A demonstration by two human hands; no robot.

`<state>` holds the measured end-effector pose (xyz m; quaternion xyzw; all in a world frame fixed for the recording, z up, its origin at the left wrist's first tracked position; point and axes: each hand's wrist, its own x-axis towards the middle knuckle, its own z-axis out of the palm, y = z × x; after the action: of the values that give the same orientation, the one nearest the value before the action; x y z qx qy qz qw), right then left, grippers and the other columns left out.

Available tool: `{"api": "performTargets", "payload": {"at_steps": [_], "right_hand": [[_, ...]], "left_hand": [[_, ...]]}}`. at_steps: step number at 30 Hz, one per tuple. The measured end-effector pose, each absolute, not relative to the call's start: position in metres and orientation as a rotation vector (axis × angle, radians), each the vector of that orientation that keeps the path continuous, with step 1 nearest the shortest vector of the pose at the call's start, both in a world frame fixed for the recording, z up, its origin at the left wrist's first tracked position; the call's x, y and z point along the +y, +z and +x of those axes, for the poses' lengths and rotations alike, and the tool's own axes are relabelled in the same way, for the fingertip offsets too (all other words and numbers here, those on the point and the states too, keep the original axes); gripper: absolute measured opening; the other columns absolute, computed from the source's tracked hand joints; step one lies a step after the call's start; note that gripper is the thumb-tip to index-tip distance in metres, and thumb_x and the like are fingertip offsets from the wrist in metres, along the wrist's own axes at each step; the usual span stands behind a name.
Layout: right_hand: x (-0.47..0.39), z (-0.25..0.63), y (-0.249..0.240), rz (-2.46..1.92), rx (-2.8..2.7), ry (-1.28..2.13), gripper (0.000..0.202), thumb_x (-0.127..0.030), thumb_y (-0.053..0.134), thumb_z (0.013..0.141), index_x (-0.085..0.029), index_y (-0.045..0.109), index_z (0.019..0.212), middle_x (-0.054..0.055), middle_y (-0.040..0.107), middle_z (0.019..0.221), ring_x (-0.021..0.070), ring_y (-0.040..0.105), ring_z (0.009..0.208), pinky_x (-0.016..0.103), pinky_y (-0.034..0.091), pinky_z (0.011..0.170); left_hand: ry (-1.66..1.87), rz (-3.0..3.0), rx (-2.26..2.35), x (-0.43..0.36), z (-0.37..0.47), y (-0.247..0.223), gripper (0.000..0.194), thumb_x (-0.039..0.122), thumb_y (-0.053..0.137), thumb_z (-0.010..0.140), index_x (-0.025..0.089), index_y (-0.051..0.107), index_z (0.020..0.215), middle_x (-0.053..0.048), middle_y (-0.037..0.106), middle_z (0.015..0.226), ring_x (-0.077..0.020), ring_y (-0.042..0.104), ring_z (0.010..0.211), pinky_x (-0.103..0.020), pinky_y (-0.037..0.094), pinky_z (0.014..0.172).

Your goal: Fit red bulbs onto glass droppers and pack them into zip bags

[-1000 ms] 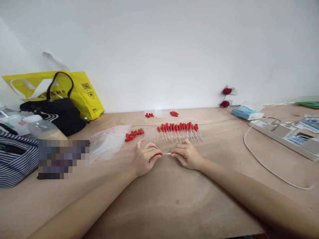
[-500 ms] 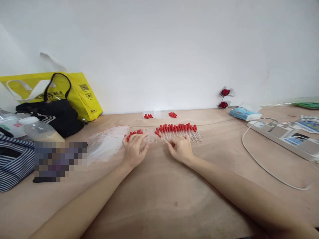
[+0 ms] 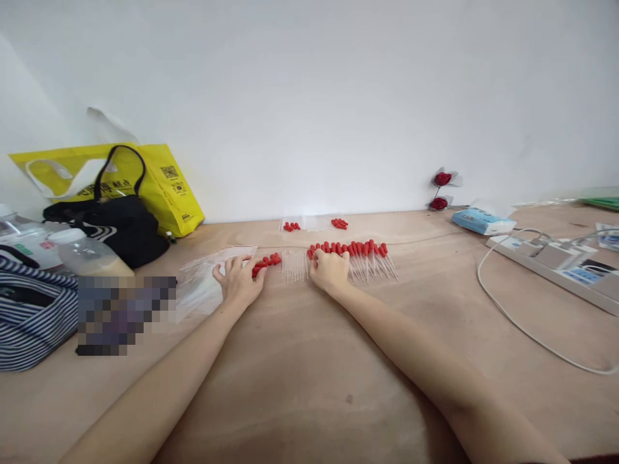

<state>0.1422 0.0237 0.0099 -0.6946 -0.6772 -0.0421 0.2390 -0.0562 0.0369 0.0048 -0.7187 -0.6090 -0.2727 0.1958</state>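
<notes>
On the yellow bag (image 3: 159, 193), far left, run black Chinese characters (image 3: 107, 188), partly hidden; the smaller last two read 糕点. Two QR codes (image 3: 169, 172) mark its right side. Print on the tissue pack (image 3: 483, 221) and power strip (image 3: 602, 294), right, is too small to read.

L/R forearms (image 3: 191, 354), fingers (image 3: 240, 263) bare

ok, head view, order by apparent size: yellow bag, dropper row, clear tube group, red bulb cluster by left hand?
1. Yellow bag
2. Dropper row, partly hidden by right hand
3. Clear tube group and red bulb cluster: too alike to rank
</notes>
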Motion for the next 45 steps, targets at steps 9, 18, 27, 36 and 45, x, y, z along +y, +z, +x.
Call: {"api": "performTargets", "payload": {"at_steps": [9, 18, 27, 36, 45], "right_hand": [[0.024, 0.141, 0.007, -1.884, -1.910, -0.072, 0.023, -0.026, 0.041, 0.077, -0.018, 0.061, 0.082, 0.008, 0.065, 0.085, 0.0208, 0.054, 0.083, 0.038, 0.021, 0.076], [0.026, 0.131, 0.014, -1.958, -1.907, -0.026, 0.030, -0.037, 0.041, 0.077, -0.016, 0.062, 0.081, 0.011, 0.065, 0.083, 0.0229, 0.055, 0.083, 0.041, 0.022, 0.079], [0.040, 0.118, 0.020, -2.068, -1.920, 0.093, 0.021, -0.026, 0.048, 0.071, -0.014, 0.065, 0.076, 0.012, 0.066, 0.077, 0.0241, 0.059, 0.075, 0.043, 0.020, 0.080], [0.001, 0.165, 0.017, -1.736, -2.042, -0.060, 0.025, -0.031, 0.043, 0.079, -0.016, 0.061, 0.071, 0.009, 0.065, 0.077, 0.0205, 0.054, 0.079, 0.034, 0.026, 0.071], [-0.052, 0.259, -0.016, -1.344, -2.157, -0.016, 0.021, -0.037, 0.053, 0.079, -0.021, 0.063, 0.071, 0.002, 0.059, 0.064, 0.0157, 0.049, 0.067, 0.030, 0.030, 0.067]], "left_hand": [[-0.704, -2.117, -1.439, 0.052, -0.036, 0.003, 0.021, 0.025, 0.045, 0.080, 0.024, 0.063, 0.091, -0.009, 0.058, 0.105, -0.0298, 0.042, 0.104, -0.056, 0.013, 0.091], [-0.780, -2.177, -1.366, 0.055, -0.034, 0.005, 0.019, 0.025, 0.043, 0.082, 0.024, 0.061, 0.088, -0.006, 0.062, 0.098, -0.0259, 0.048, 0.098, -0.050, 0.016, 0.092], [-1.018, -2.488, -1.163, 0.019, -0.023, 0.008, 0.017, 0.028, 0.042, 0.083, 0.017, 0.054, 0.089, -0.006, 0.061, 0.082, -0.0187, 0.054, 0.076, -0.032, 0.041, 0.073], [-1.287, -2.767, -1.257, -0.012, -0.015, 0.007, 0.012, 0.022, 0.043, 0.083, 0.017, 0.049, 0.091, -0.004, 0.059, 0.087, -0.0155, 0.057, 0.082, -0.030, 0.046, 0.076], [-0.951, -2.952, -1.186, -0.041, -0.008, 0.010, 0.008, 0.017, 0.048, 0.076, 0.019, 0.051, 0.083, -0.003, 0.060, 0.086, -0.0182, 0.054, 0.088, -0.038, 0.039, 0.083]]}}
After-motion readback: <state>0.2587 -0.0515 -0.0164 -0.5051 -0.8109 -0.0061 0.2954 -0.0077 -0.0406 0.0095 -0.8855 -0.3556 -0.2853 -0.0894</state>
